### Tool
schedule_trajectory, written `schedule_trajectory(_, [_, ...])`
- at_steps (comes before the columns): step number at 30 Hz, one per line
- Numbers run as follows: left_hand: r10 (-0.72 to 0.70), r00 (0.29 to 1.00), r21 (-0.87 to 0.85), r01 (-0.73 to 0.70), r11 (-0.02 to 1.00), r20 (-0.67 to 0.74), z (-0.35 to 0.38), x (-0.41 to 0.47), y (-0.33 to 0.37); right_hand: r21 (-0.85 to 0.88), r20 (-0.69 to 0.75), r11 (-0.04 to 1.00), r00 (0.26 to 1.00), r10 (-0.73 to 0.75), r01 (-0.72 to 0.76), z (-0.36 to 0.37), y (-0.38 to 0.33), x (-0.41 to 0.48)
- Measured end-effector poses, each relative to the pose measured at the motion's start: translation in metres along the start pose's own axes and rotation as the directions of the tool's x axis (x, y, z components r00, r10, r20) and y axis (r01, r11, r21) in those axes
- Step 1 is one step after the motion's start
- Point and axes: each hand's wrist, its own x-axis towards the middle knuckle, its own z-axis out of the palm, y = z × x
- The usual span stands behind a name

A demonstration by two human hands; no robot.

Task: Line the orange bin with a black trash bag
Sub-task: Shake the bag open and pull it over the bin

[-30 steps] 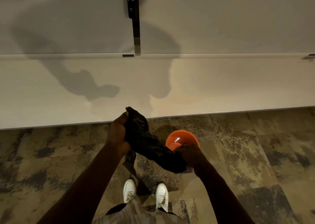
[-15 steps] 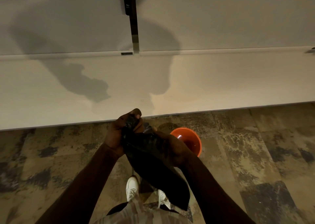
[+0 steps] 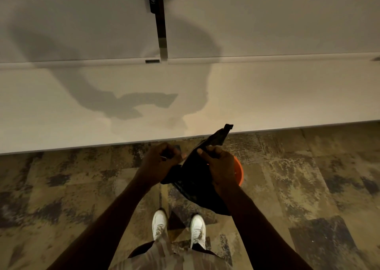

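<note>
Since earlier, left hand (image 3: 158,163) and right hand (image 3: 219,167) drew apart, each pinching the bag (image 3: 195,179), which hides most of the bin (image 3: 239,171) beside the desk (image 3: 287,97).

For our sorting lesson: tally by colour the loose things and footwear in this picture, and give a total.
Black: 1, bag
Orange: 1, bin
White: 2, shoes
Total: 4

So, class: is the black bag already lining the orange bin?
No, both hands hold the black bag bunched in the air above the orange bin.
</note>
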Motion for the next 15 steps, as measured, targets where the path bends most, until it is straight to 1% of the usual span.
schedule_trajectory(3, [0.118,0.992,0.177,-0.125,0.976,0.048,0.017,-0.004,0.012,-0.041,0.001,0.998,0.999,-0.046,0.046,0.000,-0.001,-0.003])
schedule_trajectory(5, [0.164,0.985,0.322,-0.174,0.931,0.060,0.025,-0.002,0.015,-0.028,0.002,0.997,0.998,-0.066,0.066,0.000,0.000,-0.004])
schedule_trajectory(7, [0.217,0.973,0.389,-0.231,0.892,0.080,0.029,0.000,0.015,0.014,0.003,0.997,0.997,-0.078,0.078,0.001,-0.001,-0.007])
schedule_trajectory(9, [0.261,0.962,0.411,-0.273,0.870,0.086,0.033,0.002,0.016,0.043,0.012,0.996,0.997,-0.076,0.076,0.001,-0.002,-0.007])
schedule_trajectory(11, [0.270,0.961,0.392,-0.271,0.879,0.059,0.035,0.003,0.014,0.060,0.025,0.996,0.997,-0.069,0.068,0.000,-0.001,-0.007])
schedule_trajectory(13, [0.234,0.972,0.328,-0.231,0.916,0.030,0.036,0.005,0.012,0.078,0.058,0.996,0.997,-0.053,0.048,-0.003,-0.001,-0.008])
schedule_trajectory(15, [0.171,0.985,0.270,-0.167,0.948,0.010,0.036,0.005,0.011,0.105,0.142,0.993,0.987,-0.072,0.058,-0.007,0.000,-0.010])
